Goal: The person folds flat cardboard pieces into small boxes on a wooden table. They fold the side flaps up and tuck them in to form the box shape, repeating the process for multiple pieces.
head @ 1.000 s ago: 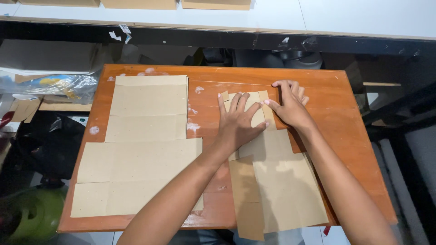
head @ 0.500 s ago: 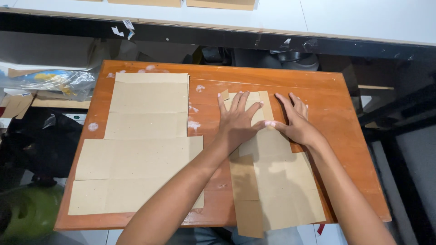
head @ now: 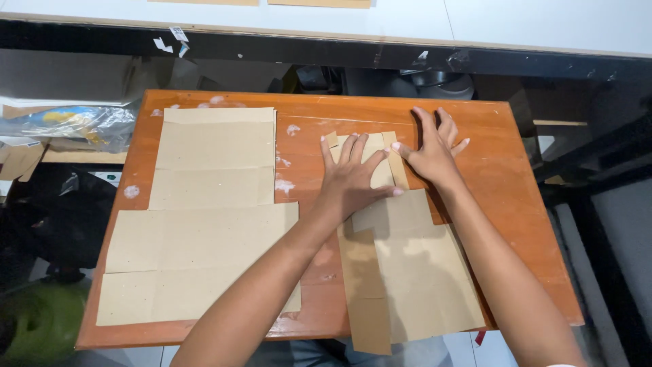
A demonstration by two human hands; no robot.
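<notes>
Press evenly: left hand [head: 353,180] flat, fingers spread, on folded paper bag [head: 401,272] at right of worktop [head: 516,204]; right hand [head: 431,153] beside it, fingers spread, holding nothing.

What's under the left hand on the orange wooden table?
The left hand presses flat on the folded brown cardboard piece, which lies on the orange wooden table. The right hand presses its right edge. The cardboard beneath the palm is hidden.

Left of tabletop [head: 516,177]: large cardboard sheet [head: 204,224] lying flat.
Right: folded cardboard piece [head: 407,272], overhanging the near edge.
On folded piece's far end: left hand [head: 353,180], right hand [head: 431,153] beside it.
</notes>
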